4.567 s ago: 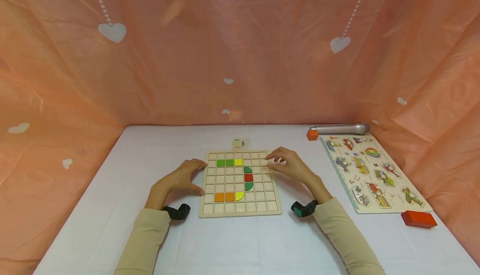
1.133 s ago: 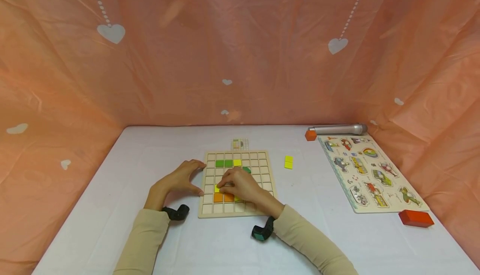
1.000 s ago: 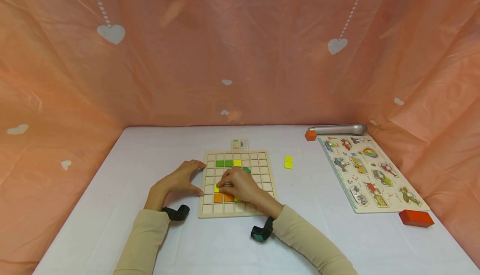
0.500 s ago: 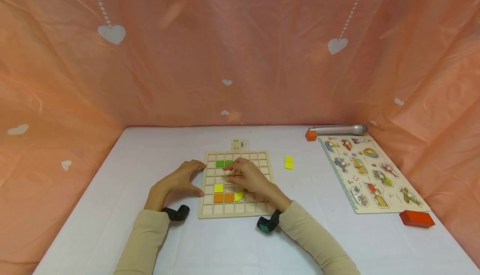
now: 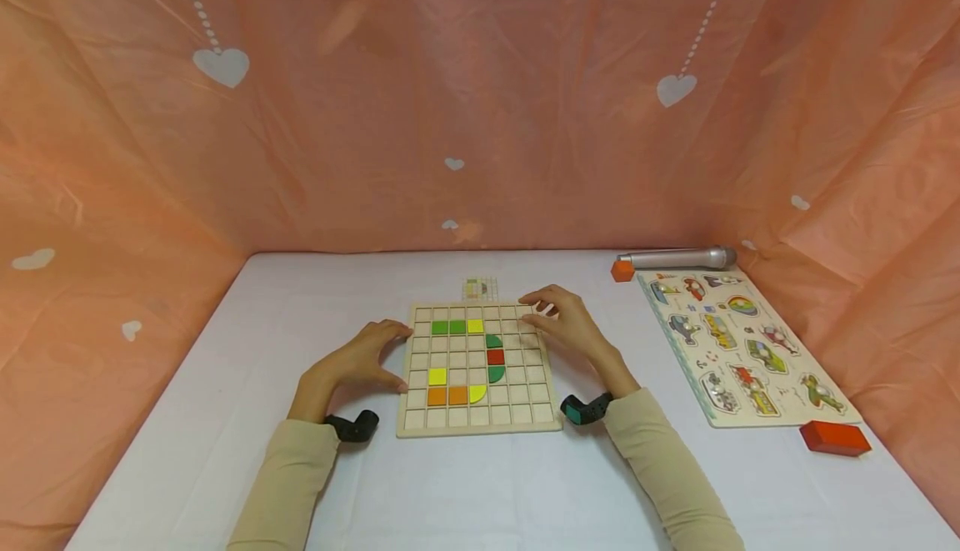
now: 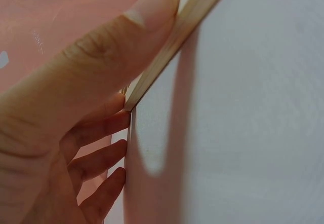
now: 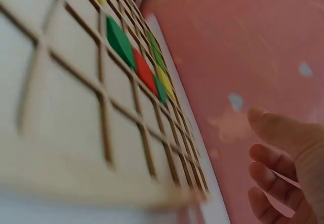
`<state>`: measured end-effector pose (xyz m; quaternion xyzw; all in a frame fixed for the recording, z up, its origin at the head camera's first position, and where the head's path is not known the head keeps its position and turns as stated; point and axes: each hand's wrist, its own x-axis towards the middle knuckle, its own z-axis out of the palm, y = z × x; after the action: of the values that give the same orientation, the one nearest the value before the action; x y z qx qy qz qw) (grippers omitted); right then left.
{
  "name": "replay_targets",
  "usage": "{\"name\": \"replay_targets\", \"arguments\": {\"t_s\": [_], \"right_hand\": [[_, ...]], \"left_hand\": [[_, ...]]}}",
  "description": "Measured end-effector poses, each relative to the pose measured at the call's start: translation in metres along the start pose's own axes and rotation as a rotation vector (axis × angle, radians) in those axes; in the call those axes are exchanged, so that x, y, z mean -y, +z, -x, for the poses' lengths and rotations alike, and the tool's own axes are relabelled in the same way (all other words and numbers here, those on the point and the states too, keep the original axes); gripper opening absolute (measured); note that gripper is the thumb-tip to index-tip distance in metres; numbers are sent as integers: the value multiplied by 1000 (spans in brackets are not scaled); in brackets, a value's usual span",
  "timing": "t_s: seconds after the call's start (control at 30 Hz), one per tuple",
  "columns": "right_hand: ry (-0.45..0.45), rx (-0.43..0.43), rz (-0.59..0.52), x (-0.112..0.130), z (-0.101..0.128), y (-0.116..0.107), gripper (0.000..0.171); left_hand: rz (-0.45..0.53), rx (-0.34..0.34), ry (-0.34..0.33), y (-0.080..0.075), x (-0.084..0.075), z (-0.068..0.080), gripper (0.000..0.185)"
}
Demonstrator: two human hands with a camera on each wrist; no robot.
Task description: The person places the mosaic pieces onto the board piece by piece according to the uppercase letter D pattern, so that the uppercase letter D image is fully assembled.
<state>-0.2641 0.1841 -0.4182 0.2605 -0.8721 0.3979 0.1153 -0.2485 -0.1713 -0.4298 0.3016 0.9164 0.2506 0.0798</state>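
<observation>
A wooden grid board [image 5: 480, 428] lies on the table with coloured tiles in its cells: two green squares [image 5: 449, 328], two yellow squares [image 5: 437, 377], two orange squares [image 5: 447, 396], a yellow quarter-round tile [image 5: 477, 393], a red square [image 5: 495, 357] and two dark green quarter-rounds [image 5: 496, 374]. My left hand [image 5: 363, 358] rests at the board's left edge, thumb and forefinger spread along it. My right hand [image 5: 570, 324] hovers by the board's upper right corner, fingers loosely bent and apart, with no tile seen between them in the right wrist view.
A small pattern card [image 5: 480, 288] lies behind the board. To the right are a picture puzzle board [image 5: 750, 351], a silver microphone [image 5: 678, 259], an orange block [image 5: 622, 271] and a red block [image 5: 836, 438]. Orange curtains with hearts surround the white table.
My right hand left a yellow square above the left orange tile and moved back to the upper right. It now covers where two loose yellow squares lay. My left hand stayed still.
</observation>
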Motion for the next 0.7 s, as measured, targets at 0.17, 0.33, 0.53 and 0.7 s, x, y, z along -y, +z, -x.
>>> {"name": "replay_targets", "arguments": {"t_s": [0.17, 0.33, 0.53, 0.7], "right_hand": [[83, -109, 53, -19, 7, -16, 24], [193, -194, 122, -31, 13, -22, 24], [315, -247, 210, -38, 17, -22, 32], [383, -216, 293, -42, 19, -21, 39]], "left_hand": [[0, 0, 0, -1, -1, 0, 88], [5, 7, -28, -1, -1, 0, 89], [24, 4, -22, -1, -2, 1, 90], [26, -27, 26, -1, -2, 4, 92]]}}
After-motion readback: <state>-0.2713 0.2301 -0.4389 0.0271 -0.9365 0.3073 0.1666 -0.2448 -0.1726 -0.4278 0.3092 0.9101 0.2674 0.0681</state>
